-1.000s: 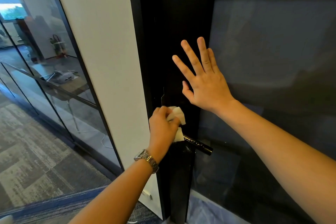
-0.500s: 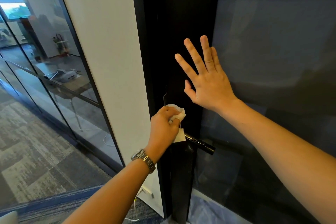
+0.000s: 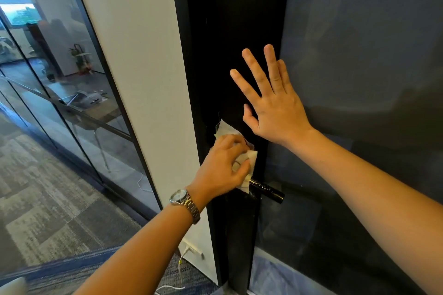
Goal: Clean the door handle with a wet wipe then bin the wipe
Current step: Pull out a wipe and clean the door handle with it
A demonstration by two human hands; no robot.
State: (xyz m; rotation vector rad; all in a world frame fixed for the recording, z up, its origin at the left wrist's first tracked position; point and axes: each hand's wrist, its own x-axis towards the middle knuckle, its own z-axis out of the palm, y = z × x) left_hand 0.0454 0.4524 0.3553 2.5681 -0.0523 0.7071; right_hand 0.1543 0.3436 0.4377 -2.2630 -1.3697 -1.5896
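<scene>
A black lever door handle sticks out to the right from the dark door frame. My left hand grips a white wet wipe and presses it against the frame just above the handle's base. The wipe's top corner pokes out above my knuckles. My right hand lies flat with fingers spread on the door, above and right of the wipe. No bin is in view.
The door's dark glass panel fills the right side. A white wall strip stands left of the frame, with a wall socket and white cable low down. Glass partitions and grey carpet lie to the left.
My left hand has opened out over the wipe and slid it up the frame above the handle. My right hand has stayed flat on the door.
</scene>
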